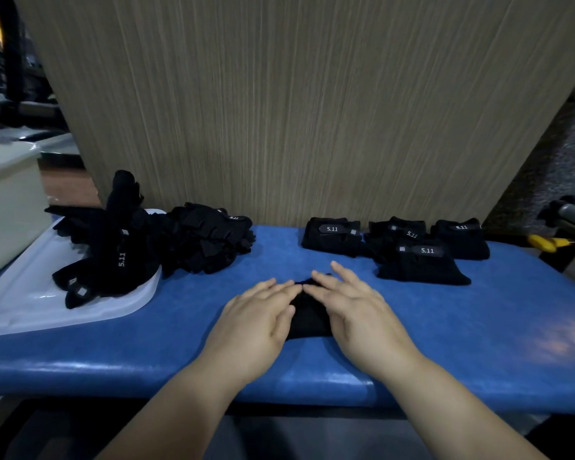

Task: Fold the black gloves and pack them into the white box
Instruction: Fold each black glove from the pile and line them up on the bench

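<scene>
Head view: both hands lie flat with straight fingers, pressing a black glove [307, 322] on the blue table [478, 327]; left hand [256, 318], right hand [359, 313]. Four folded gloves [422, 263] sit far right. Unfolded gloves [113, 247] pile on a white tray [24, 303] far left.

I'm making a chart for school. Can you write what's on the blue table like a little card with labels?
surface: table, blue
hands: left hand and right hand, both flat on one glove
glove: black, mid table
done: four folded gloves, back right
waiting: loose gloves, heaped back left, some on a tray
tray: white, left end
</scene>
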Available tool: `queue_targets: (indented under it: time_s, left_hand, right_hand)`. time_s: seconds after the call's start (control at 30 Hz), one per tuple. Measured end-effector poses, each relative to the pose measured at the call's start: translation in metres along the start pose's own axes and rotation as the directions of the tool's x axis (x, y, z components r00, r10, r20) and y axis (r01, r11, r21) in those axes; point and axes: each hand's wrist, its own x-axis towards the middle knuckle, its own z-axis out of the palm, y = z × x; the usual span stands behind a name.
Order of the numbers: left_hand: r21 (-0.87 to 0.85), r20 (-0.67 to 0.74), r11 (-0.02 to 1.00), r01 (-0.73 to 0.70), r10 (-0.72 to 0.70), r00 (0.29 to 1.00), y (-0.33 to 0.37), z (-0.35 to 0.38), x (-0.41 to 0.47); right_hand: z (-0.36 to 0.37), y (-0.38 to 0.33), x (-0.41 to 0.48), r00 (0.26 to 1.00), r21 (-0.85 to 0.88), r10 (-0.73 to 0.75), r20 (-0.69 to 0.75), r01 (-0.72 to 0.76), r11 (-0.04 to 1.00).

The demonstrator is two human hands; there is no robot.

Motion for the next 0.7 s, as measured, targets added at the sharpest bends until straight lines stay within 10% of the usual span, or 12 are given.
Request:
queue_targets:
  time_s: [0.37, 0.7]
  left_hand:
    - [0.179, 0.260, 0.983, -0.046, -0.002, 0.966, -0.015, -0.017, -0.009]
    - [0.161, 0.148, 0.985, 0.061, -0.086, 0.985, -0.008, -0.017, -0.011]
  right_hand:
    - [-0.008, 0.006, 0.000, 0.914, -0.106, 0.154, 0.374, -0.122, 0.987]
    - [-0.011, 0.003, -0.014, 0.988, 0.045, 0.128, 0.088, -0.133, 0.990]
